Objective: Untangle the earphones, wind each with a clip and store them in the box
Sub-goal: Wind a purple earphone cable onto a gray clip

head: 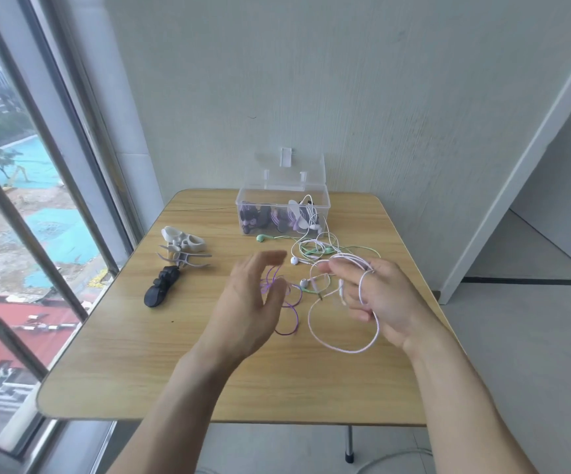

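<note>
Two bare forearms reach over the near edge of a wooden bench (113, 371). Right hand (383, 302): its grip is curled round a pale pink earphone cable (342, 347), which loops over the fingers and hangs in a large ring below the palm, above the bench. Left hand (249, 309): raised and motion-blurred, fingers straight, its grip wide and holding nothing. Purple cable (290, 316) lies on the bench between and behind the hands. Beyond it, a tangle of green and white earphones (314, 249) rests just before a clear plastic box (282, 210), lid upright, holding wound earphones; one white cable trails over its front wall. To the left lie white clips (183, 248) and, nearer, a black clip (161, 287). A window (20, 200) borders the bench's left side.
</note>
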The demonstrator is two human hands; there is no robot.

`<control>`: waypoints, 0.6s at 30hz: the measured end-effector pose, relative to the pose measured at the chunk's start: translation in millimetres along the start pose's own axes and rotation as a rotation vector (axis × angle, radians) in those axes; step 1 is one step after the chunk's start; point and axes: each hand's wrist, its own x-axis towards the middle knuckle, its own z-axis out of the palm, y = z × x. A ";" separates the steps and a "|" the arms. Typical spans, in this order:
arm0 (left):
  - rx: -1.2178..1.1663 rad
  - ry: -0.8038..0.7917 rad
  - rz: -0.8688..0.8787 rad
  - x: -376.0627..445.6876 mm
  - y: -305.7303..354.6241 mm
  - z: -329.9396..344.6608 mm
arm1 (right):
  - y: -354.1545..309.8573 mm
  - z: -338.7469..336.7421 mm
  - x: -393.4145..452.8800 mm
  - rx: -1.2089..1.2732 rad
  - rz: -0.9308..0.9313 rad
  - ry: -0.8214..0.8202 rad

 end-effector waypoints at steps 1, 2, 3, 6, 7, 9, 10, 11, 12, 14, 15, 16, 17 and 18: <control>-0.074 -0.049 -0.023 -0.9 2.2 1.9 | -2.2 0.6 -1.1 0.025 0.006 -0.071; -0.141 -0.122 -0.045 -1.9 4.4 4.1 | -4.1 0.9 -2.7 0.052 0.015 -0.117; -0.180 -0.178 -0.056 -2.8 7.2 5.5 | -5.3 2.1 -3.4 0.068 0.023 -0.144; -0.312 -0.260 -0.100 -4.8 15.1 5.9 | -5.9 5.9 -4.8 0.054 0.025 -0.152; -0.355 -0.274 -0.119 -4.9 16.7 4.7 | -5.4 6.5 -4.8 0.045 0.026 -0.147; -0.466 -0.310 -0.185 -4.2 18.7 2.8 | -6.7 7.4 -5.6 0.026 0.028 -0.146; -0.560 -0.344 -0.245 -3.3 19.0 2.5 | -7.5 7.9 -6.1 0.008 0.023 -0.147; -0.637 -0.372 -0.295 -2.9 19.6 2.3 | -8.4 8.6 -7.0 -0.026 0.013 -0.148; -0.672 -0.388 -0.325 -2.8 20.6 2.1 | -8.7 9.8 -7.7 -0.070 0.003 -0.148; -0.514 -0.360 -0.280 -4.3 21.1 2.9 | -7.8 11.7 -7.8 -0.123 -0.007 -0.155; -0.383 -0.324 -0.221 -5.4 19.3 4.2 | -6.3 11.4 -6.9 -0.126 -0.001 -0.160; -0.284 -0.285 -0.181 -6.1 16.5 5.7 | -5.1 10.7 -6.0 -0.117 0.009 -0.161; -0.239 -0.241 -0.178 -5.8 13.3 6.7 | -3.7 8.1 -4.8 -0.104 0.020 -0.152; -0.231 -0.190 -0.206 -4.8 9.5 6.6 | -2.8 4.1 -3.5 -0.093 0.027 -0.129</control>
